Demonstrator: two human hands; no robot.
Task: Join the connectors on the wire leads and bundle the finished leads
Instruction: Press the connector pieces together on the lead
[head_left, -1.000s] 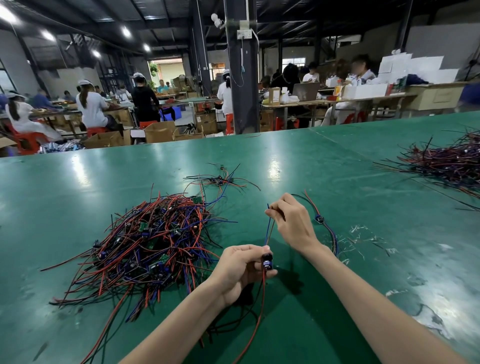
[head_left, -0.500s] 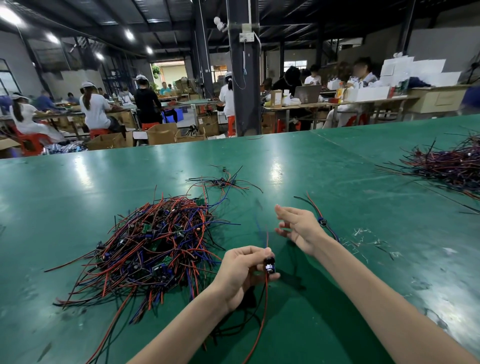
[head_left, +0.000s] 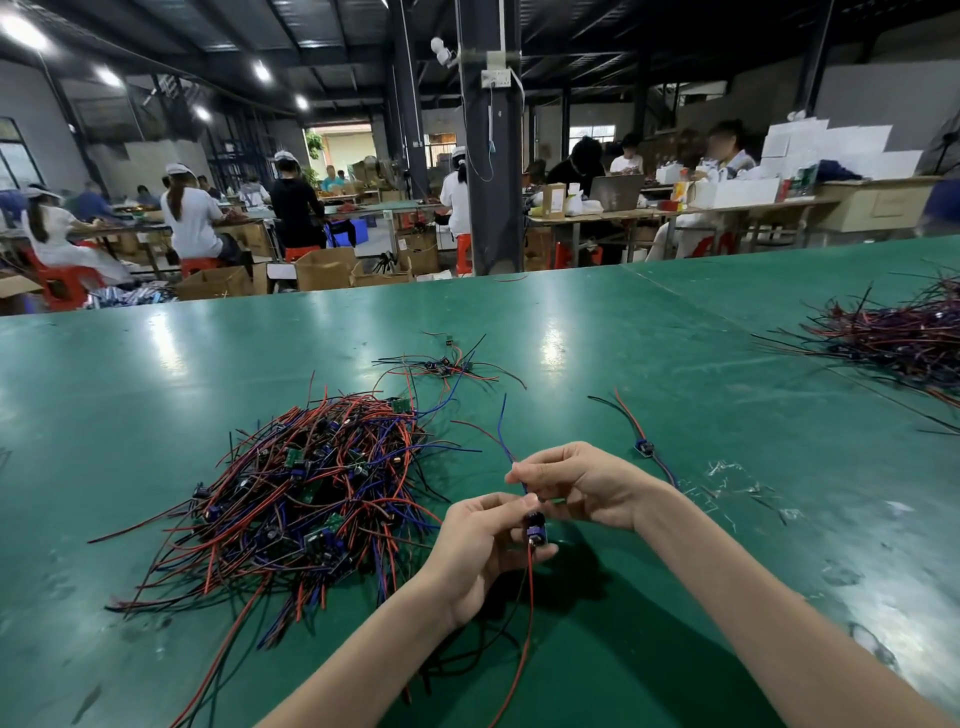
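I am bringing the right hand (head_left: 582, 483) back in. Half a second ago it was hanging open and apart from the left hand (head_left: 480, 553); now the two are nearly touching. In my judgement this is setting up the next mating step. The right hand's fingers are curling and pinching a blue wire (head_left: 500, 431) just above the connector (head_left: 535, 530). The left hand is gripping that purple connector, with its red wire (head_left: 530, 613) trailing down towards the desk (head_left: 675, 338). The pile of leads (head_left: 291, 493) is lying to the left, and a single lead (head_left: 644, 448) is resting to the right.
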